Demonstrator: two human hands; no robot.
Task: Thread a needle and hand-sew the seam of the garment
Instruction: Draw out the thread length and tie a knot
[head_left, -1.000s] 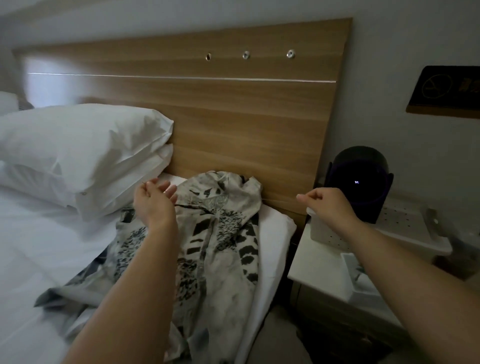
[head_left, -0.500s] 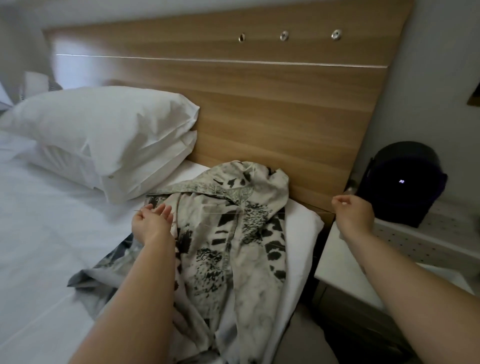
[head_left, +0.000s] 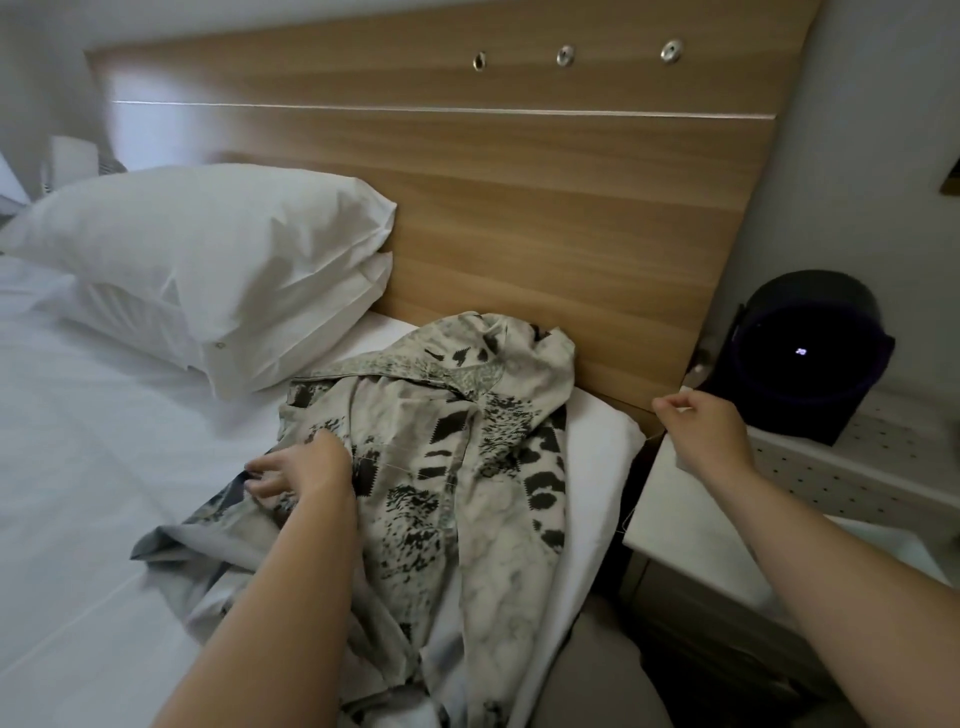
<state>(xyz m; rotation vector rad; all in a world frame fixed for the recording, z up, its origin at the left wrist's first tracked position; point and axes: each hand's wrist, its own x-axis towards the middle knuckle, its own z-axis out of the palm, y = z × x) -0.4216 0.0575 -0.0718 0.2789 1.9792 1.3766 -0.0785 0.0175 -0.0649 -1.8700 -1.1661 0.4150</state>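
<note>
A bed with a white sheet (head_left: 104, 467) fills the left of the room, backed by a light wooden headboard (head_left: 519, 208) against a pale grey wall. Just right of it stands a white bedside tabletop (head_left: 691, 530). Two white pillows (head_left: 218, 249) are stacked at the head, and three round metal fittings (head_left: 565, 54) sit in the headboard's top plank. One crumpled beige garment with black blotched print (head_left: 467, 519) lies along the bed's right edge, its top against the headboard. The tabletop carries one black rounded device with a small lit display (head_left: 810, 358) and one white perforated tray (head_left: 872, 467), cut off by the frame. The left hand (head_left: 301, 470) lies on the garment's left side, fingers curled into the fabric. The right hand (head_left: 706, 441) hovers over the tabletop's far corner, thumb and forefinger pinching a thin pale thread (head_left: 405, 469), which shows only faintly across the garment; anything else in the pinch is too small to tell
</note>
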